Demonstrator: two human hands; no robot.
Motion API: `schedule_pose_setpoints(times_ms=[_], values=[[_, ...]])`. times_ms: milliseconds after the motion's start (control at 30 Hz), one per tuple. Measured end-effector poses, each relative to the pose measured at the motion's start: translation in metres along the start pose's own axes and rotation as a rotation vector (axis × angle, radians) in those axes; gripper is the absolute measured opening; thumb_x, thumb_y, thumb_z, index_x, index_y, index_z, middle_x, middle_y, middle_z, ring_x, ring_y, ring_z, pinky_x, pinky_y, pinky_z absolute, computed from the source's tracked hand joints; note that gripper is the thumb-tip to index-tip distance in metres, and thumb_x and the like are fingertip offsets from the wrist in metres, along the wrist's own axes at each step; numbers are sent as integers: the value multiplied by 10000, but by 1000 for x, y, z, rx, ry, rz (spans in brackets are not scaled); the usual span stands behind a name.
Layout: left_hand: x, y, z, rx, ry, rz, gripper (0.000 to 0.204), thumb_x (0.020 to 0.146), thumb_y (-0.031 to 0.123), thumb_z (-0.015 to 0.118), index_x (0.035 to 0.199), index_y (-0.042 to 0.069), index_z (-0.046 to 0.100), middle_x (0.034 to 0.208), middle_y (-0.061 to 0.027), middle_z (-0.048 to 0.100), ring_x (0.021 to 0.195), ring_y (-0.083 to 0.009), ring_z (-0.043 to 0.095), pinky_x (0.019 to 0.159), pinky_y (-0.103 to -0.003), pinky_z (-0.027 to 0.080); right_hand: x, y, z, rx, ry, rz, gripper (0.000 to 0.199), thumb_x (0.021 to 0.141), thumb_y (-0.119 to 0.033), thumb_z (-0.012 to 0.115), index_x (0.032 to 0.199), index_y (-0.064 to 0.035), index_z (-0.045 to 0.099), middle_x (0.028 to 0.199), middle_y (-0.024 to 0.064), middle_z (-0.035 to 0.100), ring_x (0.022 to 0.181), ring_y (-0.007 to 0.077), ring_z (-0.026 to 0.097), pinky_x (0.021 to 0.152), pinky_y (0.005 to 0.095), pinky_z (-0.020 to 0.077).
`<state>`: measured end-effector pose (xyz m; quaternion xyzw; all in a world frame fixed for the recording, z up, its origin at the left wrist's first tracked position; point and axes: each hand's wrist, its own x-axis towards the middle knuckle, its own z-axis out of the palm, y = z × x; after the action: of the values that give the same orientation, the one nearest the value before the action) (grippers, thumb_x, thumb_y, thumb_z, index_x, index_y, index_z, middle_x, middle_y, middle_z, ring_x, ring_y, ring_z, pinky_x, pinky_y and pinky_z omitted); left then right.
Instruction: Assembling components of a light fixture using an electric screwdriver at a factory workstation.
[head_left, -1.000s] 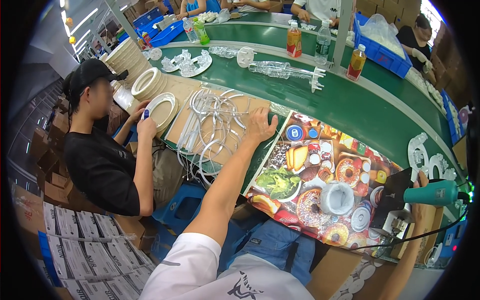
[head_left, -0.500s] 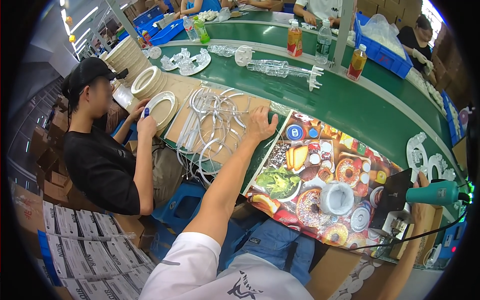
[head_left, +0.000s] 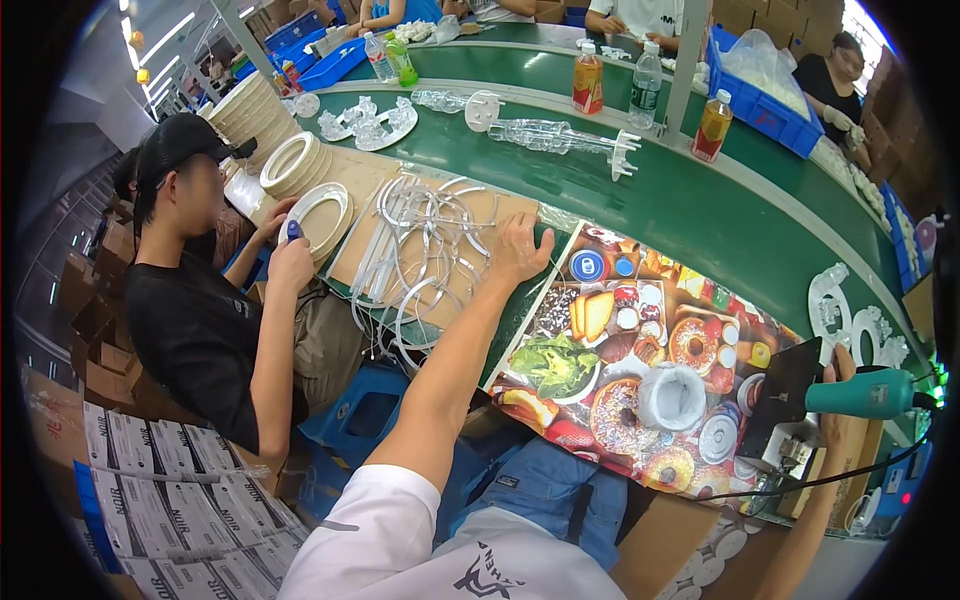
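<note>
My left hand (head_left: 520, 248) lies flat at the far edge of a brown cardboard sheet (head_left: 360, 262), fingers stretched and thumb apart, holding nothing. Beside it on the cardboard is a tangle of clear and white flexible strips (head_left: 425, 240). My right hand (head_left: 836, 400) is at the right, behind a teal cylindrical tool (head_left: 862, 393) with a black cable. Some fingertips show above the tool, but their grip is hidden. Left of the tool stands a black plate (head_left: 782, 385) with a metal block (head_left: 795, 448) below it. A white, plastic-lined round container (head_left: 671, 397) sits on the food-print mat (head_left: 625, 350).
A co-worker (head_left: 205, 300) at the left handles a cream ring (head_left: 318, 222). Clear plastic parts (head_left: 550, 138) lie on the green conveyor (head_left: 660, 185). Drink bottles (head_left: 712, 125) stand along its far side. White ring-shaped parts (head_left: 828, 300) lie near my right hand.
The teal tool has shifted slightly left and down. The co-worker's near arm has lowered a little. My left hand stays in place.
</note>
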<state>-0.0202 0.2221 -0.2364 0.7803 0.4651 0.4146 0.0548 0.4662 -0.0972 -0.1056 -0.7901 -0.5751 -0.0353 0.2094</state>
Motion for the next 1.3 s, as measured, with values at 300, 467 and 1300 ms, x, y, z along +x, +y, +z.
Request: schedule_pose_setpoints(times_ms=[300, 467, 1300], values=[[-2, -2, -2, 8, 4, -2, 291, 787, 243, 595, 877, -34, 602, 870, -241, 609, 851, -406, 583, 793, -471, 453, 2, -11, -5, -72, -46, 15, 400, 985, -200, 475, 1326, 8, 470, 1276, 188, 546, 1167, 300, 531, 1000, 348, 398], [-3, -2, -3, 10, 38, 27, 283, 784, 241, 597, 866, -29, 600, 860, -232, 607, 842, -408, 580, 790, -471, 454, 6, 0, 3, 56, 7, 10, 416, 968, -264, 468, 1310, -27, 488, 1259, 155, 548, 1179, 275, 513, 1023, 367, 363], [-2, -2, 0, 8, 25, 18, 283, 786, 244, 603, 862, -28, 604, 865, -233, 610, 843, -403, 582, 790, -466, 456, 0, -25, -11, -68, -55, 38, 400, 959, -200, 487, 1327, -42, 486, 1327, 185, 513, 1185, 342, 526, 1004, 393, 403]])
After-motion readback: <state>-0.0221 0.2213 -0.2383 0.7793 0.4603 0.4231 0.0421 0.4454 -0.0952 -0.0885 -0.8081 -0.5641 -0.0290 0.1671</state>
